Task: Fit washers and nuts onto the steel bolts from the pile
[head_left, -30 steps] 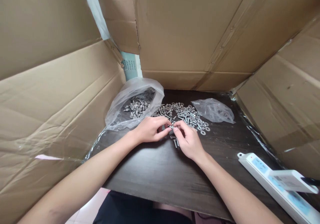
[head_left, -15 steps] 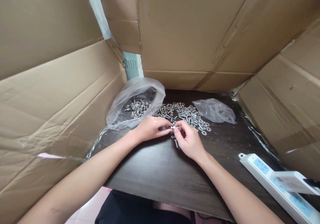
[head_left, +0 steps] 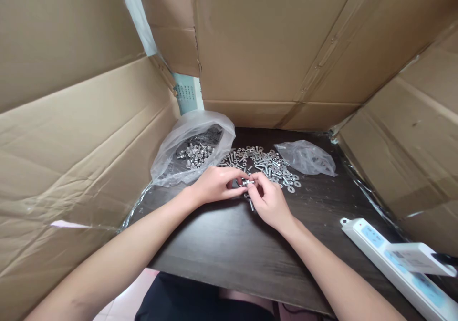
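Between the fingertips of both hands is a small silvery bolt, lying roughly level, with what looks like a nut or washer on it. My left hand pinches its left part; my right hand grips it from the right with thumb and forefinger. Fingers cover much of the bolt. Just below the fingertips, another bolt shows beside my right hand, partly hidden. Beyond the hands spreads a loose pile of bolts, nuts and washers.
An open clear plastic bag holding assembled bolts stands at the back left. A flatter plastic bag lies at the back right. A white power strip with a plugged-in adapter sits at the right. Cardboard walls enclose the dark table.
My left fingertips have shifted slightly around the bolt, with the forefinger now reaching farther over it. Both hands stay in nearly the same place. The whole view has drifted a little.
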A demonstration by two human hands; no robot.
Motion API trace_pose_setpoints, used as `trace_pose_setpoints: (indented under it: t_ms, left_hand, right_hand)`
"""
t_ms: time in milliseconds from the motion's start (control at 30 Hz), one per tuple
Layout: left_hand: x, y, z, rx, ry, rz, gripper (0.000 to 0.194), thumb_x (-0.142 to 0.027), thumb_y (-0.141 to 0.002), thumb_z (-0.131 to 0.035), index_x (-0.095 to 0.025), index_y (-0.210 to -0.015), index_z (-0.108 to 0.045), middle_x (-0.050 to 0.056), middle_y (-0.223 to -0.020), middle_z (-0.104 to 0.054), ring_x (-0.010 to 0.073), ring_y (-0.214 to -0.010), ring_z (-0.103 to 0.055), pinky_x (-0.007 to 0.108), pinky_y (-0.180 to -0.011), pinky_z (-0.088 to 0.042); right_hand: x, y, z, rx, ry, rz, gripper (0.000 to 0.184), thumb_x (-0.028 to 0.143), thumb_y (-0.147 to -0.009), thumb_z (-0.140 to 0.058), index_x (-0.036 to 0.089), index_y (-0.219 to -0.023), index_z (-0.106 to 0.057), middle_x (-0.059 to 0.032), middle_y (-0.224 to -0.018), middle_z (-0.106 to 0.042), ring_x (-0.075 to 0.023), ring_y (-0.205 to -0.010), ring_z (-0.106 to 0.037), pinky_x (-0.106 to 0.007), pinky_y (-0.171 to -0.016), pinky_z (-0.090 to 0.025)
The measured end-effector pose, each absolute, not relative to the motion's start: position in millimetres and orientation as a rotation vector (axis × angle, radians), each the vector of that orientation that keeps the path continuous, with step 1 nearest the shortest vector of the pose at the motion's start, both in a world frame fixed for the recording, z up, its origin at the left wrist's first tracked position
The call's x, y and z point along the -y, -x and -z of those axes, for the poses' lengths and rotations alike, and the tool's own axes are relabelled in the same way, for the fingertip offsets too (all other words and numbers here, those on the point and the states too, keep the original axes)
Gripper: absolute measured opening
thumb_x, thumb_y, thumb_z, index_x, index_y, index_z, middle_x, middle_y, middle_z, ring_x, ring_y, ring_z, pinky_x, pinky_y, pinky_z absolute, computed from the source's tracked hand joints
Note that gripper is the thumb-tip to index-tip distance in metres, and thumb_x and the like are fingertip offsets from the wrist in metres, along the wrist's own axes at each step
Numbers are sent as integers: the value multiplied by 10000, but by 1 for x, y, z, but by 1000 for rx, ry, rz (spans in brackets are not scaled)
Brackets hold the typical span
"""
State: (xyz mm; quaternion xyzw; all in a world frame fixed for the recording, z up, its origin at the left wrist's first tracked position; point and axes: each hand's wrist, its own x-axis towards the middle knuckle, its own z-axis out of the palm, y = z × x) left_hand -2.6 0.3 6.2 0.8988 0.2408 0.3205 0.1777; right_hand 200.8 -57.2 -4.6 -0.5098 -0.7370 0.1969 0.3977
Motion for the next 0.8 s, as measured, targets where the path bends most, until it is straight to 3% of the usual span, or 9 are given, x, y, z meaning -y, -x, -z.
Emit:
trace_pose_setpoints:
  t_ms: [400, 800]
  left_hand:
    - [2, 2, -7, -707, -2555, -943, 196, -316, -942, -659, -177, -1077, -688, 16, -936, -764, 109, -649, -672, 226, -623, -481]
    - [1, 2, -6, -706, -2533, -928, 176, -298, -939, -656, -177, -1061, -690, 16, -916, -757, 107, -646, -664, 225, -631, -494]
  right_hand:
    - [57, -201, 4, 1880, 1272, -512, 141, 321, -982, -475, 213, -936, -554, 42, -631, -563, -147, -516, -507, -261, -532, -360]
    - [57, -203, 3, 1910, 1292, -564, 273, 353, -1055, -416, 216, -908, -601, -9, -759, -658, -180, -670, -609, -284, -653, -398]
